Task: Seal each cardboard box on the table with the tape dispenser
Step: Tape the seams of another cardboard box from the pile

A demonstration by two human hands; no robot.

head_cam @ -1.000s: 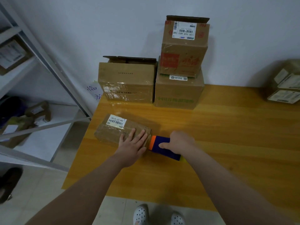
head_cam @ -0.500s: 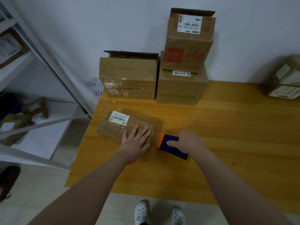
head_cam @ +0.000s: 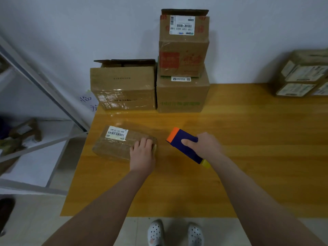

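Beside the small box, the tape dispenser has pulled clear.

Navy-and-orange tape dispenser, yellow-orange table

Both bare forearms reach forward from the bottom of the frame, angling inward toward the middle. The left hand lies palm down, fingers together and bent over at the tips, its wrist straight. The right hand is curled in a grip, thumb pointing left across the top and the other 4 fingers wrapped out of sight beneath; its outline is slightly blurred. The 2 hands sit level with each other, apart.
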